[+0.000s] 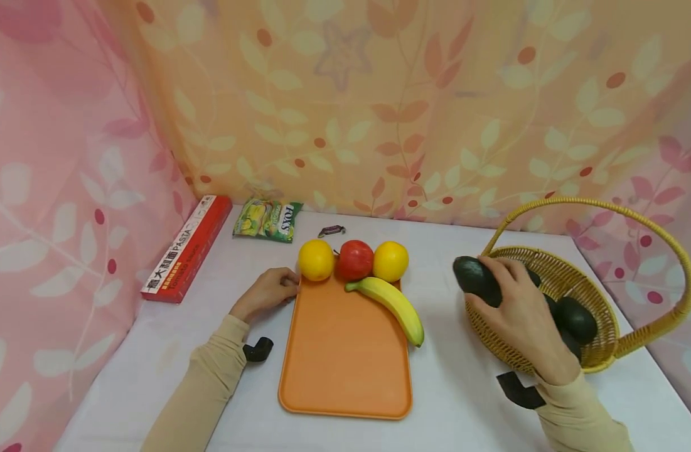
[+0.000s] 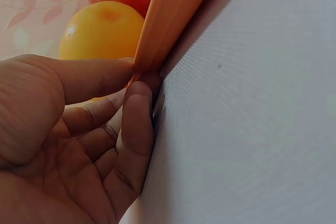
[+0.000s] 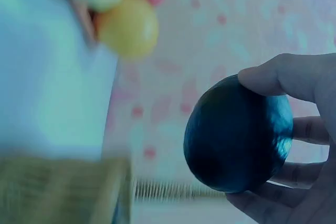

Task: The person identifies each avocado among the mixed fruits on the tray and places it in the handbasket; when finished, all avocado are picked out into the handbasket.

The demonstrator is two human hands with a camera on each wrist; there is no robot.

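Observation:
My right hand [image 1: 517, 314] grips a dark green avocado [image 1: 477, 280] over the left rim of a yellow wicker basket [image 1: 605, 295]. In the right wrist view the thumb and fingers curl round the avocado [image 3: 236, 135]. Several more dark avocados [image 1: 575, 319] lie in the basket. With my left hand [image 1: 272, 290] I pinch the left edge of an orange tray [image 1: 345, 358] between thumb and fingertips, near its far corner. Along the tray's far end sit a yellow round fruit [image 1: 316, 260], a red apple [image 1: 356, 260] and another yellow fruit [image 1: 391, 262]. A banana [image 1: 393, 304] lies across the tray's right edge.
At the back left lies a red pasta box [image 1: 189, 248], beside a green Fox's packet [image 1: 268, 220]. A small dark wrapped candy [image 1: 331, 230] is behind the fruit. The basket's tall handle [image 1: 678, 263] arches over it. Floral cloth [image 1: 345, 113] walls the white table.

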